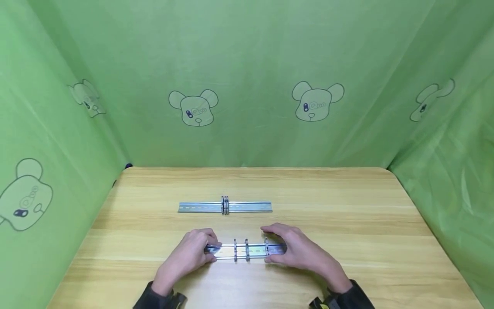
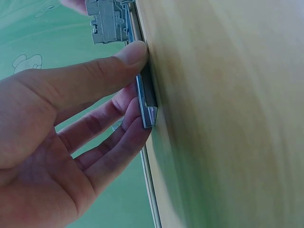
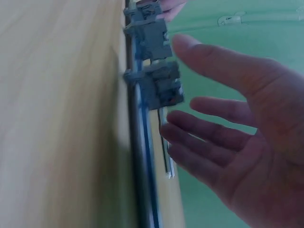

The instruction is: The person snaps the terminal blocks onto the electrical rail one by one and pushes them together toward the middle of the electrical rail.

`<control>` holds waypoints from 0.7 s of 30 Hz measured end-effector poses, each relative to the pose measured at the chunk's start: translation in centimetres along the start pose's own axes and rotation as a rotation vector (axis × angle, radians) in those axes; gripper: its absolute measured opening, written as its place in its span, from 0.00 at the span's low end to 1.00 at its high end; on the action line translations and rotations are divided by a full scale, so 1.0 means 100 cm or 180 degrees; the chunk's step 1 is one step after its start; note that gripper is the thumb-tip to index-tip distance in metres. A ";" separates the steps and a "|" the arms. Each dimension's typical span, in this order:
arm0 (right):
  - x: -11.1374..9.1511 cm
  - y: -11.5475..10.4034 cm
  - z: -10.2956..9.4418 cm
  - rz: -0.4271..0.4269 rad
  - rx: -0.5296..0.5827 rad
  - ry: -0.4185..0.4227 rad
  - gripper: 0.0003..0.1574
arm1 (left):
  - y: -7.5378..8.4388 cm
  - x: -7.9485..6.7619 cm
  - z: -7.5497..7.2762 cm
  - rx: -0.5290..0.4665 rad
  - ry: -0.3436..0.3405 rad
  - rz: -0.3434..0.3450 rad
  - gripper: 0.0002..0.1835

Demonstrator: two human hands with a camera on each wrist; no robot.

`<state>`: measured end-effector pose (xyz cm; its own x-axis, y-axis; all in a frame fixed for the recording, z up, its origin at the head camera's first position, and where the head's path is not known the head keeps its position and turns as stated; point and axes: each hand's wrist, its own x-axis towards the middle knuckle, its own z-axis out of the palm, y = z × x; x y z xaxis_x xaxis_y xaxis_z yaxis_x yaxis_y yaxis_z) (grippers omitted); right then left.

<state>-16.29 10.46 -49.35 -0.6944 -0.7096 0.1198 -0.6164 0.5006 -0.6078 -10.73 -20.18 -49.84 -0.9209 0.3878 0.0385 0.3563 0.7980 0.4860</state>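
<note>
A metal DIN rail (image 1: pixel 225 253) lies left to right near the front of the table, with three thin grey terminal blocks (image 1: pixel 247 250) standing across it. My left hand (image 1: pixel 191 251) pinches the rail's left end, thumb on the near edge and fingers on the far edge. In the left wrist view a grey block (image 2: pixel 109 21) stands just past the thumb. Around the rightmost block (image 1: pixel 266 247), my right hand (image 1: pixel 299 249) is spread. The right wrist view shows its thumb and straight fingers apart from the nearest block (image 3: pixel 164 85).
Farther back on the wooden table (image 1: pixel 328 193) lies a second DIN rail (image 1: pixel 200 207), with several terminal blocks (image 1: pixel 225 205) packed together near its middle. Green curtains (image 1: pixel 251 141) with printed bear heads stand behind the table and along both sides.
</note>
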 end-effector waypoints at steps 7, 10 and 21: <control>0.020 -0.033 0.017 -0.0182 -0.0424 -0.0059 0.44 | 0.003 0.001 0.000 -0.0016 -0.0005 0.0000 0.18; 0.029 -0.042 0.028 -0.0281 -0.0617 -0.0081 0.43 | 0.004 0.000 -0.001 -0.0041 0.0006 0.0032 0.18; 0.043 -0.055 0.047 -0.0266 -0.0846 0.0000 0.31 | 0.003 0.001 -0.003 -0.0044 0.0022 0.0056 0.18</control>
<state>-14.16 2.38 -49.16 -0.6370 -0.7539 0.1609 -0.7474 0.5528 -0.3686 -10.74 -20.09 -49.42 -0.9156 0.3986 0.0532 0.3705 0.7846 0.4971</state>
